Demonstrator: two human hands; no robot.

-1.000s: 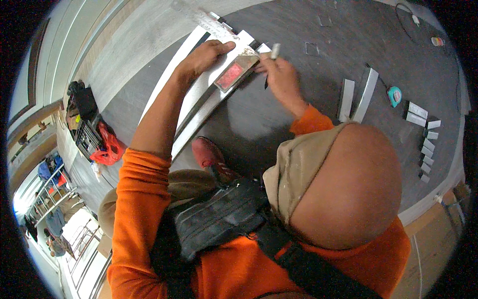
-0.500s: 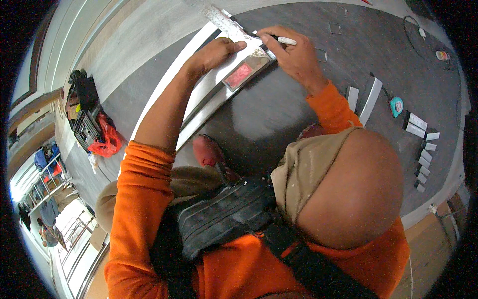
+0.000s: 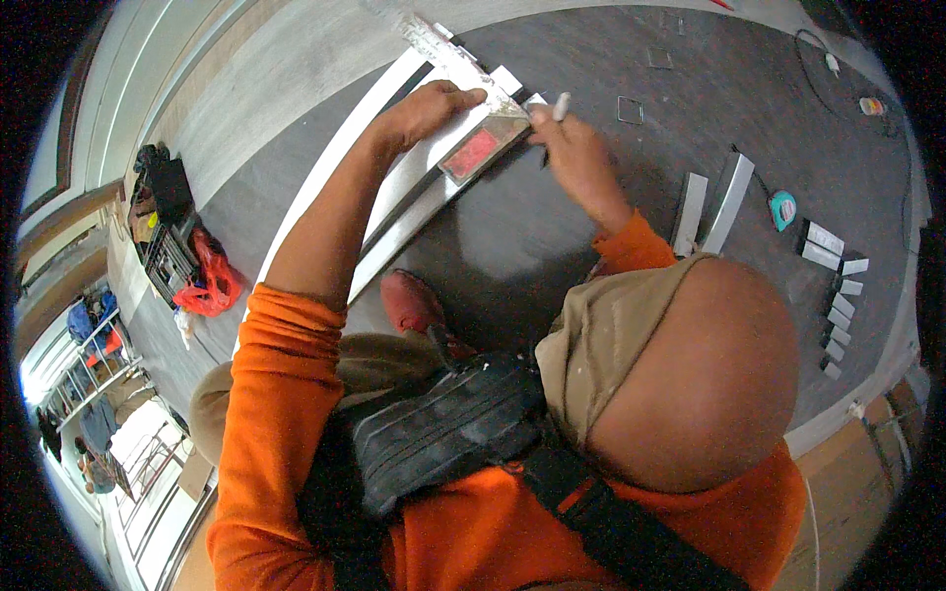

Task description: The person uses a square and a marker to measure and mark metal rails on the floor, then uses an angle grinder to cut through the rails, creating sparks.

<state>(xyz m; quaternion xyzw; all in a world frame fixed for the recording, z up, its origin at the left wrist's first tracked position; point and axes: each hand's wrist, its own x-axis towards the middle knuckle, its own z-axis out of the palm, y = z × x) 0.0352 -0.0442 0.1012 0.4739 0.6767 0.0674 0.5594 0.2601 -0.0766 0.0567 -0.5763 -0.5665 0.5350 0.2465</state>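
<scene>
Gripped between the fingers of the right hand (image 3: 581,156), the slim white marker pen (image 3: 562,105) stood nearly upright, its pale end up. The left hand (image 3: 422,115) had its thumb on the worn, white-smeared metal square with the red rectangular inset (image 3: 470,154); whether the hidden fingers also pinched it, I could not tell.

The change lay on the right. Half a second before, that hand had reached over the square's blade with the pen laid flat, dark end at the strips; now it had drawn back to the square's near corner, with the pen swung away. The left hand and the square had hardly moved — the square still lay across the long white metal strips (image 3: 406,182), near their far ends.

That suggested a pause between strokes along a kept line, with the guide's setting intact (any mark was too small to make out). Well apart to the right, on the dark grey floor (image 3: 680,123), lay two silvery metal lengths (image 3: 727,202) — beyond them, a teal tape measure (image 3: 782,210).
</scene>
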